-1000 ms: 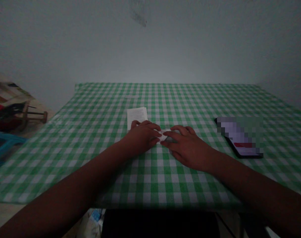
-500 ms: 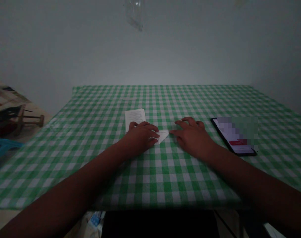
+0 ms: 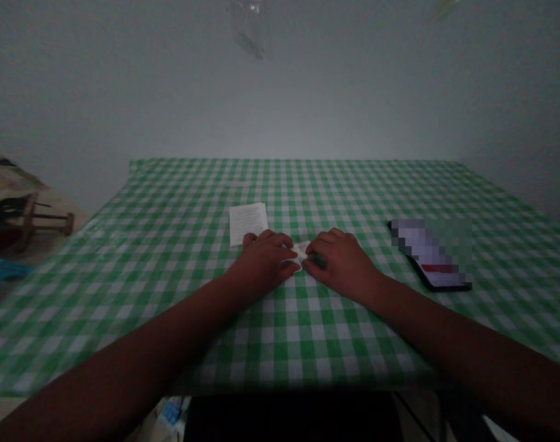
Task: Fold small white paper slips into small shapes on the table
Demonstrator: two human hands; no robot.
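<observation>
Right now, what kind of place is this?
Probably a room in a home, though I can't be sure: there's a green checked tablecloth, a pale wall behind it, and a phone-like device lying on the tablecloth.

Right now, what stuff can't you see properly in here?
All in the head view:
White paper: full shape hidden, partly covered by the left hand and right hand.
Printed sheets: words too small to read; left hand covers the near right corner.
Phone: screen blurred by blocky squares.
Clear plastic thing: cut off by the top edge.
Blue thing: cut off by the left edge.
</observation>
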